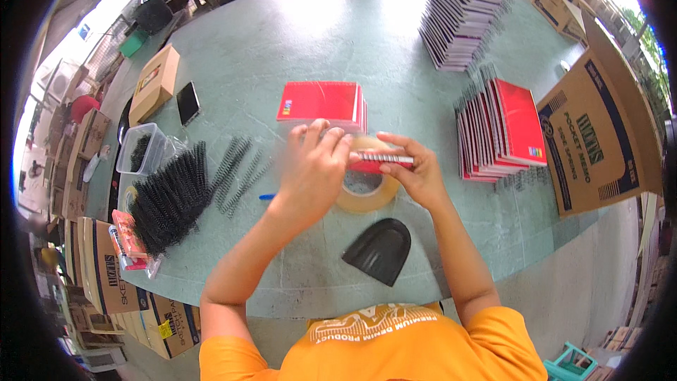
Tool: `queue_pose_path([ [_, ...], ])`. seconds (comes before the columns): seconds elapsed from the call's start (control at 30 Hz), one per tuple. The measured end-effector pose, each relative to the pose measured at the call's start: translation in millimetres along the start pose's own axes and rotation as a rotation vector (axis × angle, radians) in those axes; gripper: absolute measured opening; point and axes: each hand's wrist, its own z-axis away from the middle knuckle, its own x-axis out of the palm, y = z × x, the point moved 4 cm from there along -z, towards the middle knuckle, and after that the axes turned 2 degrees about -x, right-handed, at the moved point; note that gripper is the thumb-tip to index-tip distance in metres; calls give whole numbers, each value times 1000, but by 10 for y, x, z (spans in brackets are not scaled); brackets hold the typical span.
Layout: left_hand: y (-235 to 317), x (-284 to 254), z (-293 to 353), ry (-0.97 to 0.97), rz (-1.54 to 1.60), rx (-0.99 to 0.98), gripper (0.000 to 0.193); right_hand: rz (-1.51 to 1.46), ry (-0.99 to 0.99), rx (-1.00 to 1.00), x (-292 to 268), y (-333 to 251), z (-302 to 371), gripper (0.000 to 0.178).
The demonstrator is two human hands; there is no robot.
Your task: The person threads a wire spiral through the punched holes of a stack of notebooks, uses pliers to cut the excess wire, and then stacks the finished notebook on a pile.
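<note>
Upright between my hands is a small red notebook [384, 162], its edge with a row of white and dark binding marks turned up. My right hand [419, 173] pinches its right end between thumb and fingers. At its left end, the fingers of my left hand [310, 166] are bent together and partly blurred; what they pinch is hidden. Just below the notebook a roll of clear yellowish tape [370, 197] lies flat. Beyond my hands sits a stack of red notebooks [321, 101]. A heap of black spiral coils [169, 194] lies to the left.
More red notebooks [518, 120] and a tall notebook stack [462, 17] stand right, beside an open carton [592, 134]. Near me lies a black rounded piece [381, 250]. Leftward are a phone [188, 103], a cardboard box [156, 83], a plastic tub [143, 149] and a blue pen [266, 197].
</note>
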Motion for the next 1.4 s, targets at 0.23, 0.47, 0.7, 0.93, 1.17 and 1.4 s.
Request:
queue_pose_path([
  [0.23,61,50,-110,-9,259,-66,24,-109,91,-86,-38,61,35,23],
  [0.47,128,27,-162,-121,252,-66,34,-61,31,-114,-125,114,124,22],
  [0.7,199,54,-197,-146,333,-58,28,116,138,-85,-117,55,178,21],
  [0.93,143,121,-234,-276,458,-51,21,499,165,-21,-364,-127,235,22],
  [1.17,110,152,-224,-97,348,-76,19,82,203,79,-185,-1,136,20],
  [1.4,310,285,-400,-24,313,29,21,239,319,-104,-536,-33,216,29],
])
